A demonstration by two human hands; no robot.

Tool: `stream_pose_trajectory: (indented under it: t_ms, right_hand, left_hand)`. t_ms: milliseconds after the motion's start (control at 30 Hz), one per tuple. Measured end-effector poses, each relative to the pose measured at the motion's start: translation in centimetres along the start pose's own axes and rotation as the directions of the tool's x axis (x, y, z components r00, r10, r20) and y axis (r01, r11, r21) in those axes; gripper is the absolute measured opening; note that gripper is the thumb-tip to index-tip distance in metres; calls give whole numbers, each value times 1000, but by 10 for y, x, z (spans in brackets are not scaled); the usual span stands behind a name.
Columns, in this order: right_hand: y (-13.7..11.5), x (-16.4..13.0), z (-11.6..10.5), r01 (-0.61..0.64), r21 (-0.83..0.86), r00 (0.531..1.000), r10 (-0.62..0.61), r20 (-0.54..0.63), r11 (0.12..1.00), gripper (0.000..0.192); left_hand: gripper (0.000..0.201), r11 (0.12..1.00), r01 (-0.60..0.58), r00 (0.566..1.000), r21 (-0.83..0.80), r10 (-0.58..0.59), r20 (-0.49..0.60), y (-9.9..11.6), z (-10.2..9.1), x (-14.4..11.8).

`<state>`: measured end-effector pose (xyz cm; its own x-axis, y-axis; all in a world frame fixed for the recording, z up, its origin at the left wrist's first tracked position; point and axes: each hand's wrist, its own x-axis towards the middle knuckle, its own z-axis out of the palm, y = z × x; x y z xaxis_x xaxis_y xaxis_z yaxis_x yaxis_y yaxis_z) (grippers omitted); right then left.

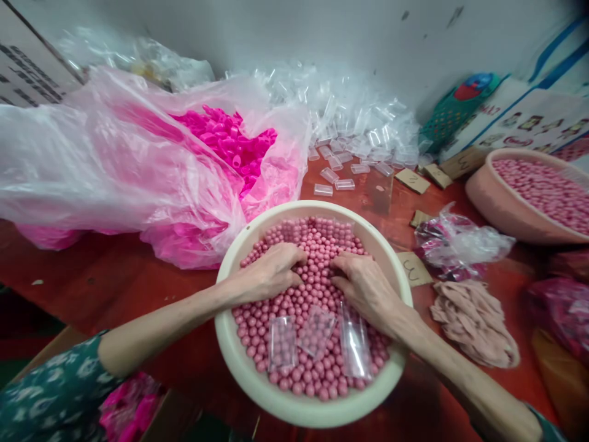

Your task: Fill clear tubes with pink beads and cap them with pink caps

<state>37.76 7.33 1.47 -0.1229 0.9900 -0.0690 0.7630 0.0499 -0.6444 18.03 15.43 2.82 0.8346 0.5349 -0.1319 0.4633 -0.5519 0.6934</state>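
My left hand and right hand rest half-curled among pink beads, grasping loosely; the cream basin overhangs the near bench edge, so pressing could tip it

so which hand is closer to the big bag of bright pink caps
Left. The left hand rests on the pink beads on the bowl's left side, next to the bag of pink caps. The right hand lies on the bowl's far side from it.
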Motion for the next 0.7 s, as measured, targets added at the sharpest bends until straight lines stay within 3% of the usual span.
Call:
stream_pose_trajectory:
  t_ms: [167,367,467,567,700]
  right_hand:
    - [-5,6,-8,-59,154,998,56,21,986,15]
    - [0,2,-11,-87,386,996,71,56,918,6]
    - [-2,1,-14,-133,580,991,97,93,804,13]
    - [-4,-1,-18,-229,747,973,145,178,623,18]
    - [-6,-3,-19,-299,814,954,160,253,498,20]
  left_hand:
    - [4,993,12,1000,-119,-12,6,11,-5,-1]
    - [23,947,65,989,-315,-104,-109,25,-16,-15]
    - [25,968,83,982,-236,-121,-148,18,-22,-24]
    - [23,988,71,996,-136,-78,-49,13,-22,-29]
    - [25,991,-21,999,-134,28,45,12,-10,-31]
